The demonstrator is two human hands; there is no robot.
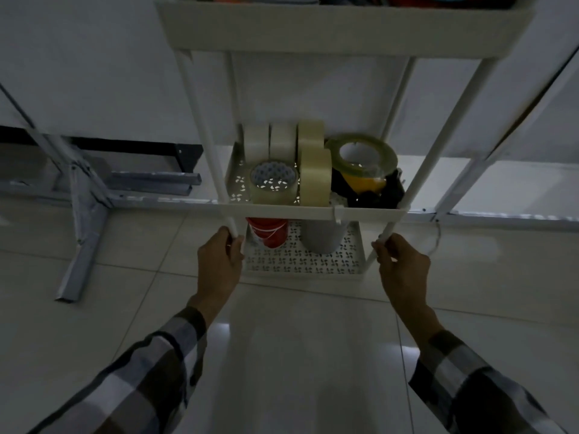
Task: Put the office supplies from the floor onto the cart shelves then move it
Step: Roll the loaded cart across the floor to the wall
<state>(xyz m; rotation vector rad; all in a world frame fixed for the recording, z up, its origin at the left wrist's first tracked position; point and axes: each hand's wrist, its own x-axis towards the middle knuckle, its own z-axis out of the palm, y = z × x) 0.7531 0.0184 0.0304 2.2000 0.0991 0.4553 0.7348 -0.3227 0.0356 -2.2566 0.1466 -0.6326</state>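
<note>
Pale floor tiles (282, 355) run under a dim room, with a white wall behind and grey metal table legs (84, 220) off to the left. On the tiles, straight ahead, stands the white cart (313, 23), three tiers joined by thin round posts.

Its middle shelf (279, 211) carries the tape rolls (300, 161): several pale ones on edge, one clear roll facing forward, and a yellowish roll on a dark dispenser at the right. The bottom shelf (300, 267), perforated, holds a red can (266, 233) and a grey cylinder (322, 236). The top tier shows only coloured edges; I cannot tell what lies in it. No supplies are visible on the floor, so loading looks finished and the move is the step in hand.

The left hand (219, 264) curls round the front left post (233, 230) just below the middle shelf. The right hand (401, 264) wraps the front right post (383, 242) at the same height. Both sleeves are checked.

Judging by its build, the cart is light and somewhat flexible; the posts are slim and smooth, so a loose grip could slide. The load is modest, but the rolls on edge stand free and could topple or roll if the cart jerks or tilts. The can and cylinder may also tip. Holding both posts low, as now, keeps it steady; whether it has wheels I cannot tell. A level, slow pull or push would suit it best.
</note>
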